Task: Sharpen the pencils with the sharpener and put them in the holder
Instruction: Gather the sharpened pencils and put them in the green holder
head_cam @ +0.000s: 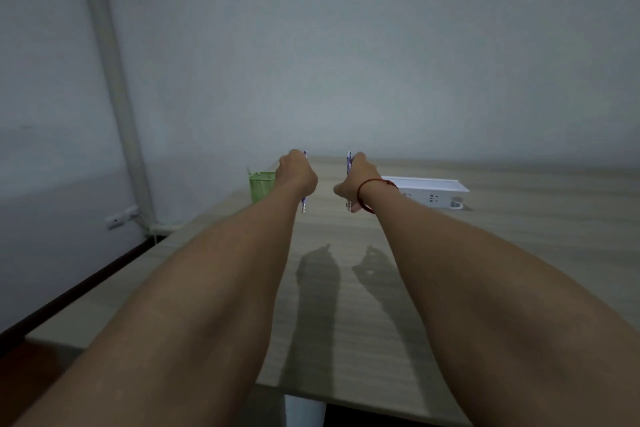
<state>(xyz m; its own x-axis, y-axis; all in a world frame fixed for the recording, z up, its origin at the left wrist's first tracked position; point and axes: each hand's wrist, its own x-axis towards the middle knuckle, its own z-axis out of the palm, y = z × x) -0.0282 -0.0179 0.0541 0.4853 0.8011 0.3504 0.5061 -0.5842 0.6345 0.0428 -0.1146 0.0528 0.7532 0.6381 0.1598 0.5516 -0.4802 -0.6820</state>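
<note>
Both my arms stretch out over the wooden table (pixel 346 322). My left hand (pixel 297 173) grips a blue-and-white pencil (pixel 303 205) upright in a fist, its lower end showing below the hand. My right hand (pixel 356 178), with a red string at the wrist, grips a second blue-and-white pencil (pixel 348 163) upright, its tip above the fingers. A green mesh holder (pixel 260 185) stands just left of my left hand, with something pale sticking out of it. No sharpener can be made out.
A white power strip (pixel 429 192) lies on the table to the right of my right hand. A grey wall is behind, with a vertical pipe (pixel 114 80) and a wall socket (pixel 119 217) at the left. The table's left edge runs diagonally.
</note>
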